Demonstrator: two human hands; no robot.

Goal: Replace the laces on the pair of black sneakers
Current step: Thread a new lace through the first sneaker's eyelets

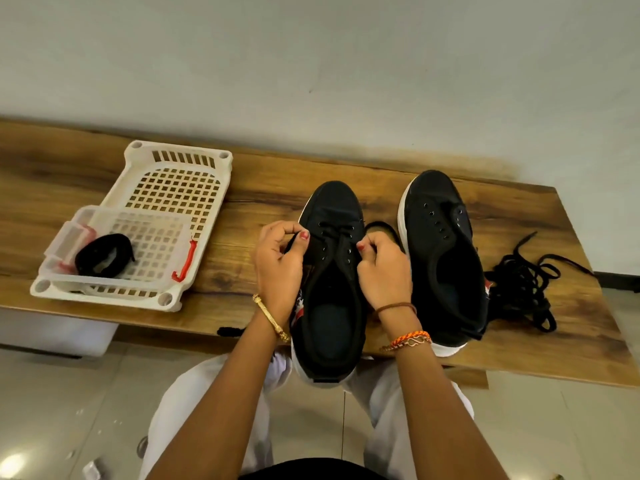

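Left hand (277, 261) and right hand (382, 268) each pinch a lace (337, 235) end over the near sneaker (329, 306) at the table (242, 271) edge. Far sneaker (443, 258) unlaced. Risk: uneven ends if one side pulls harder.

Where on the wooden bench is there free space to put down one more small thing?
Bare wood shows between the white basket and the sneaker being laced, and along the back edge of the bench by the wall. The right side is crowded: the second sneaker stands close to a pile of loose black laces. Both hands, left hand and right hand, occupy the middle.
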